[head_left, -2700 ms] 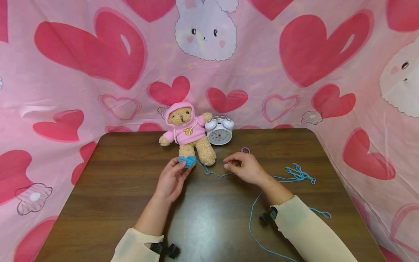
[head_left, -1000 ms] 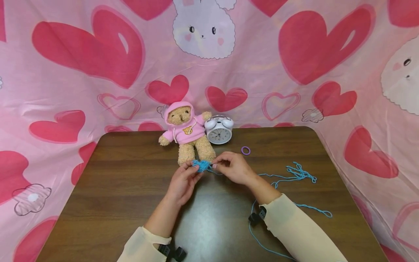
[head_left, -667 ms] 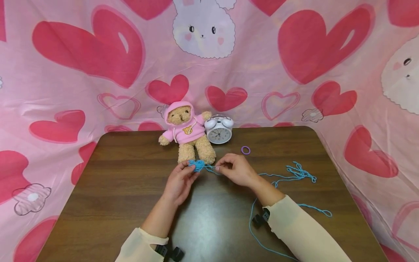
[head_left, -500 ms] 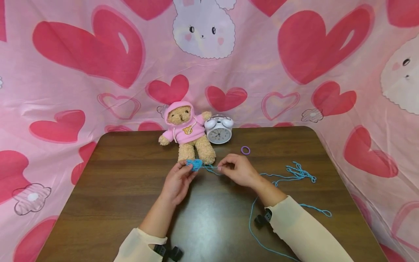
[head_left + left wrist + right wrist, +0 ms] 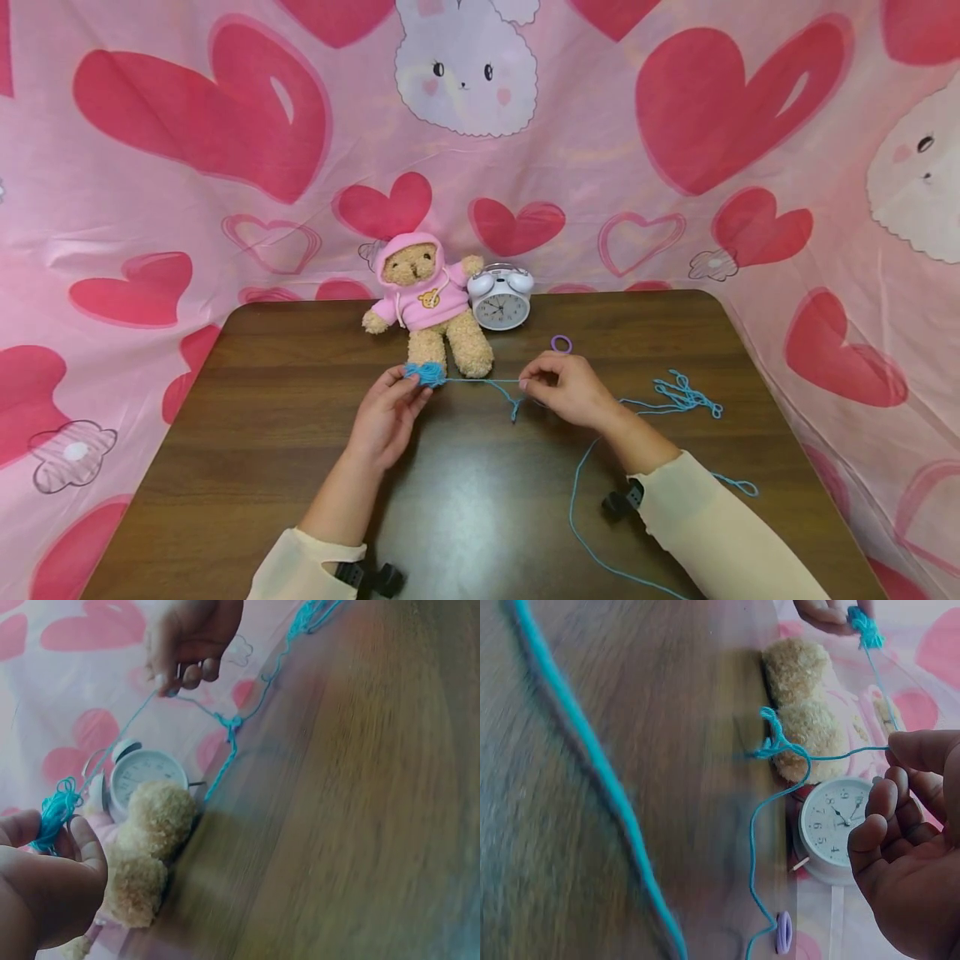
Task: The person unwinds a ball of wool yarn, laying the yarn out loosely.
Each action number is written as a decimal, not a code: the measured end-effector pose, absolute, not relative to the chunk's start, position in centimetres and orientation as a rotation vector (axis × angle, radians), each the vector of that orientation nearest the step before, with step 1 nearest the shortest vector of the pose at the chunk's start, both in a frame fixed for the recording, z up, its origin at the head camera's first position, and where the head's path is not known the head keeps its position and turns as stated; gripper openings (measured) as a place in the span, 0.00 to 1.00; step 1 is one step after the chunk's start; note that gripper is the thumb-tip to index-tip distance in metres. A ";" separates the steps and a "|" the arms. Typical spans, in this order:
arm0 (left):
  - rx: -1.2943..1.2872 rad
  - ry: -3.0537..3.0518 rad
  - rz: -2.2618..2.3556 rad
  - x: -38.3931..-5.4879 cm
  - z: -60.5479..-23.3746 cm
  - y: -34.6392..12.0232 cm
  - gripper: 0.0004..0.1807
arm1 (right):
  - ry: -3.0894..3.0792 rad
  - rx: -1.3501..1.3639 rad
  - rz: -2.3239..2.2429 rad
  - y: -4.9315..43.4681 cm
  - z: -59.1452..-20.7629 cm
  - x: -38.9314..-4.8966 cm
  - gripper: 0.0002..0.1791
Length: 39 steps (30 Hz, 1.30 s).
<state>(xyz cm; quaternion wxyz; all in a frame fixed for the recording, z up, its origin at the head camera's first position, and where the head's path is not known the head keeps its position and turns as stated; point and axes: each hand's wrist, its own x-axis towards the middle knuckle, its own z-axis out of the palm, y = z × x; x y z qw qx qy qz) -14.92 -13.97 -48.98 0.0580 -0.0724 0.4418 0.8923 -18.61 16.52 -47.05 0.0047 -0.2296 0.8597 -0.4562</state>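
A small bundle of blue yarn is pinched between the thumb and fingers of my left hand, in front of the teddy bear's foot. My right hand pinches a strand of the same yarn between thumb and forefinger. That strand runs straight from the bundle to the right fingertips. Past the pinch, the yarn sags to a knotted, looped tangle that hangs between the hands. In the right wrist view, the remaining right fingers are curled and hold nothing visible.
A teddy bear in a pink hoodie sits at the back beside a white alarm clock. Behind the right hand lies a purple ring. Loose blue yarn is heaped at right, and a long strand trails off the front of the table.
The right hand takes hold of a strand near the bundle, then moves right while the left hand moves left. The strand between them lengthens and a knotted tangle now hangs below it.
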 end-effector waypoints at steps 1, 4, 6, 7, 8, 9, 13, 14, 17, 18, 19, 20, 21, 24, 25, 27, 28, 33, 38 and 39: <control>-0.218 1.336 2.708 -14.9 -49.0 -14.2 0.07 | 2.700 -0.716 -1.421 16.7 -47.1 -18.6 0.03; -0.219 1.334 2.719 -14.9 -49.0 -14.8 0.08 | 2.716 -0.701 -1.409 17.2 -47.0 -18.6 0.03; -0.224 1.334 2.724 -14.8 -49.1 -15.3 0.08 | 2.727 -0.686 -1.398 17.5 -46.8 -18.5 0.03; -0.225 1.335 2.725 -14.8 -49.0 -15.5 0.07 | 2.733 -0.678 -1.392 17.7 -46.8 -18.5 0.02; -0.231 1.334 2.727 -14.8 -49.0 -15.7 0.07 | 2.739 -0.670 -1.388 17.9 -46.7 -18.5 0.01; -0.233 1.330 2.730 -14.8 -49.0 -16.0 0.07 | 2.747 -0.663 -1.380 18.1 -46.7 -18.4 0.01; -0.236 1.335 2.737 -14.6 -48.9 -16.8 0.07 | 2.762 -0.639 -1.365 18.8 -46.7 -18.3 0.03; -0.237 1.332 2.743 -14.6 -48.9 -17.0 0.07 | 2.766 -0.635 -1.364 18.9 -46.8 -18.3 0.03; -0.242 1.336 2.749 -14.6 -48.9 -17.7 0.07 | 2.772 -0.636 -1.362 19.5 -46.8 -18.2 0.03; -0.247 1.339 2.750 -14.5 -48.9 -17.9 0.07 | 2.775 -0.638 -1.357 19.7 -46.9 -18.2 0.03; -0.253 1.340 2.750 -14.5 -48.9 -18.1 0.07 | 2.778 -0.637 -1.352 19.9 -47.0 -18.1 0.03; -0.253 1.340 2.751 -14.5 -48.9 -18.3 0.06 | 2.781 -0.632 -1.347 20.1 -47.0 -18.1 0.02; -0.256 1.345 2.749 -14.5 -48.9 -18.5 0.06 | 2.785 -0.630 -1.340 20.4 -47.0 -18.0 0.02; -0.270 1.358 2.746 -14.4 -48.8 -19.1 0.05 | 2.794 -0.605 -1.315 21.1 -47.1 -17.9 0.02; -0.275 1.359 2.746 -14.4 -48.8 -19.3 0.05 | 2.794 -0.593 -1.312 21.3 -47.1 -17.8 0.02; -0.284 1.363 2.744 -14.3 -48.7 -19.6 0.05 | 2.801 -0.579 -1.296 21.8 -47.1 -17.7 0.03; -0.287 1.365 2.744 -14.3 -48.7 -19.8 0.04 | 2.802 -0.568 -1.292 22.0 -47.1 -17.6 0.03; -0.280 1.367 2.753 -14.2 -48.7 -20.7 0.04 | 2.821 -0.520 -1.274 23.2 -47.0 -17.4 0.05; -0.271 1.373 2.761 -14.0 -48.6 -21.5 0.04 | 2.828 -0.475 -1.261 24.5 -46.9 -17.1 0.02; -0.269 1.378 2.762 -14.0 -48.6 -21.7 0.04 | 2.831 -0.461 -1.255 24.7 -46.9 -17.0 0.03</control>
